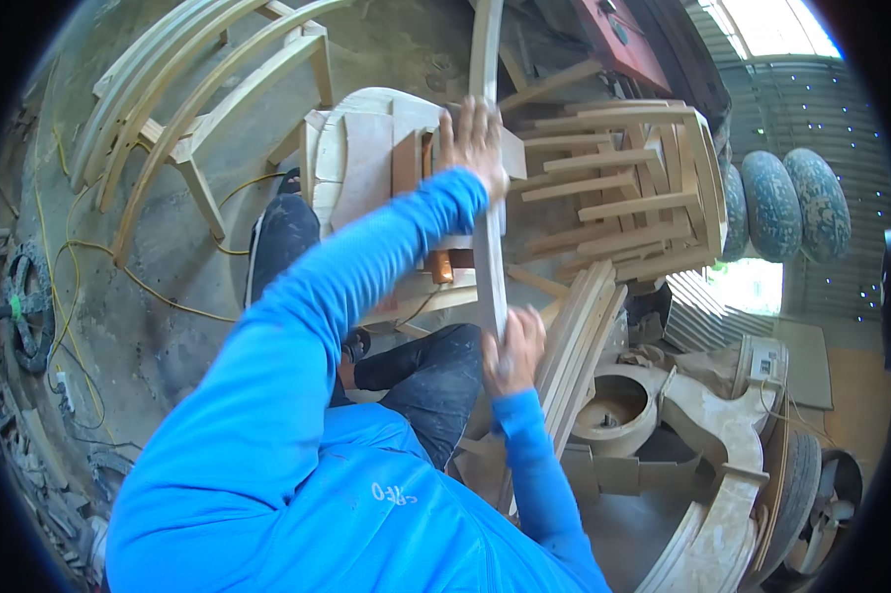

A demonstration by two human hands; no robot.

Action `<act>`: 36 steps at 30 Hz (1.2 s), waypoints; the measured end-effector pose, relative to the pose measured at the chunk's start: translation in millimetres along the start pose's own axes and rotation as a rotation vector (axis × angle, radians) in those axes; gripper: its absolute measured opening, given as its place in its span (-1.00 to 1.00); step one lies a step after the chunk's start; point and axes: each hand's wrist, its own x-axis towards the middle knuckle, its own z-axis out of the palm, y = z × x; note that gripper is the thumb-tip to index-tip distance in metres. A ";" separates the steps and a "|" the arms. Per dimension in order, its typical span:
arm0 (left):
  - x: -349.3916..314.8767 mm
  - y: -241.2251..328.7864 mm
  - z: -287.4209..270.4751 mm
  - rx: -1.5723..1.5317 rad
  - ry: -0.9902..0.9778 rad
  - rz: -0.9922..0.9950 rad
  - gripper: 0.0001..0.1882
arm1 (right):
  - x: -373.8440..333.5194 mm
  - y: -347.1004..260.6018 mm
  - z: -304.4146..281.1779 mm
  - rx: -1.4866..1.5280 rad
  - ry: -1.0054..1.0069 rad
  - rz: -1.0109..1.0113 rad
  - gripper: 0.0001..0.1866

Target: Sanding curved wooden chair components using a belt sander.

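Note:
A long pale wooden strip [488, 267] runs away from me over a low work stand [366, 138] with light panels. My left hand [475, 148] lies on the strip's farther part, fingers stretched out and slightly spread. At the strip's near end, my right hand [514, 351] is closed around the wood, thumb on top. Under my left forearm, beside the strip, a copper-coloured cylinder [440, 265] and a brown upright piece [406, 163] show in part. My left sleeve covers some of the stand, and the strip's far end leaves the top of the picture.
Curved wooden frames [213, 109] stand at the far left. Stacked wooden frames [633, 178] and long boards [584, 326] lie on the right. A dusty machine with a round opening [613, 405] is at the near right. A yellow cord [159, 296] crosses the floor.

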 end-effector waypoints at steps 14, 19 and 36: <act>-32.2 -6.8 -1.3 -0.264 -0.016 0.057 -0.02 | -17.8 -26.1 -25.8 -0.060 -0.017 0.064 -0.50; 73.5 -34.1 1.2 -0.245 0.119 0.046 -0.03 | 83.7 -27.5 12.4 -0.108 0.072 0.004 -0.49; 268.7 -80.0 -48.5 -0.275 0.143 0.043 0.05 | 282.0 -22.3 91.6 0.042 0.273 -0.027 -0.48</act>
